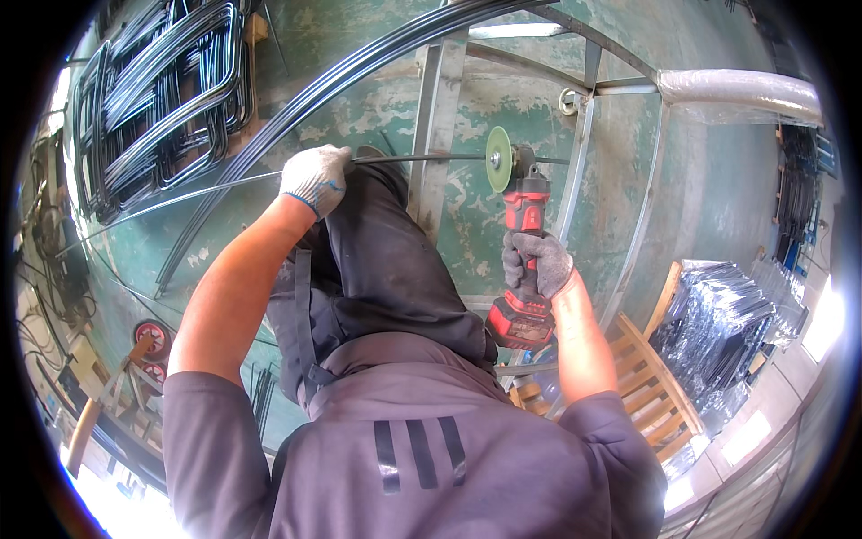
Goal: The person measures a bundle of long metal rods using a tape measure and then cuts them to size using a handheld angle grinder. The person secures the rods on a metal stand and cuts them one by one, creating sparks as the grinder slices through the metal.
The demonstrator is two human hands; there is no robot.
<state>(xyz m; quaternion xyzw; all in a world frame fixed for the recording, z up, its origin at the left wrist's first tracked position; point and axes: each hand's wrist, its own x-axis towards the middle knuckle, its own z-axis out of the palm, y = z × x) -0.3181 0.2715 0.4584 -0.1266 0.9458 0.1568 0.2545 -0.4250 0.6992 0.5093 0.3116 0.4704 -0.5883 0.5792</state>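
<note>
My left hand [315, 178], in a white knit glove, is closed around a long thin metal rod [422, 158]. The rod runs from the far left, through that hand and across to the right, over a metal frame post. My right hand [540, 262], in a dark grey glove, grips a red and black cordless angle grinder [526, 214] by its body, with the battery at the near end. Its greenish cutting disc [499, 160] stands edge-up at the rod; whether they touch, I cannot tell. Part of the rod passes behind the grinder head.
A bundle of long dark rods [359, 63] arcs across the metal frame [437, 117]. Bent metal loops [166, 108] are stacked at the far left. A plastic-wrapped roll [741, 92] lies at the far right. Below it are a wooden pallet [660, 386] and wrapped bundles [718, 314].
</note>
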